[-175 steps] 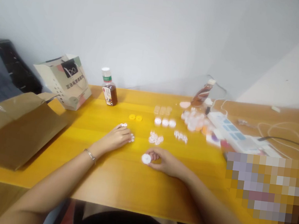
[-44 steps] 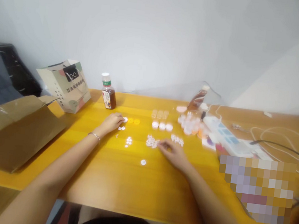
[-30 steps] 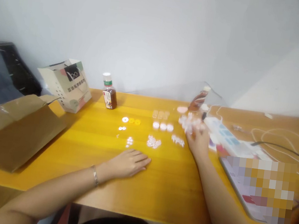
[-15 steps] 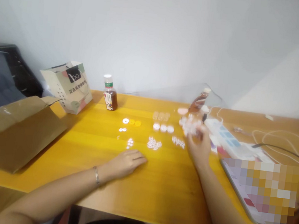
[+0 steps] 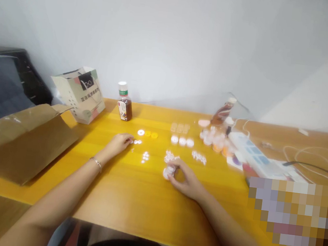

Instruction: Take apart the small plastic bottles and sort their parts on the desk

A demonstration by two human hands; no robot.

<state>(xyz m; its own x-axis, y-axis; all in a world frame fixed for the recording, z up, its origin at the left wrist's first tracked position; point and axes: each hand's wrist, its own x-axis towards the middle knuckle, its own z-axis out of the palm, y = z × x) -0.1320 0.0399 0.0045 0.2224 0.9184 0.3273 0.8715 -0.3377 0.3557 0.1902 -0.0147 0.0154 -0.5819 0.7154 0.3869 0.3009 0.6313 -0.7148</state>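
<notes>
My left hand [image 5: 120, 143] is at the left end of a short row of small white discs [image 5: 137, 141]. Its fingertips are pinched on a small white disc [image 5: 131, 141] just above or on the table. My right hand [image 5: 188, 181] is closed around a translucent white round piece [image 5: 169, 172], blurred by motion, in front of a pile of white ring-like pieces [image 5: 169, 155]. Behind these lie three white round pieces [image 5: 182, 141] and three clear pieces [image 5: 180, 128]. A cluster of small white pieces [image 5: 145, 156] lies between the hands.
A white ring [image 5: 141, 132] and two yellow rings [image 5: 151, 135] lie further back. White and orange pieces [image 5: 214, 139] are heaped at right, beside a power strip [image 5: 247, 149]. Bottles [image 5: 124, 108] stand behind; a cardboard box [image 5: 27, 138] and paper bag [image 5: 80, 95] are left.
My right hand has moved left and nearer from the heap, carrying a translucent white piece. My left hand has shifted left and away from me to the row of small discs. The view moved slightly.
</notes>
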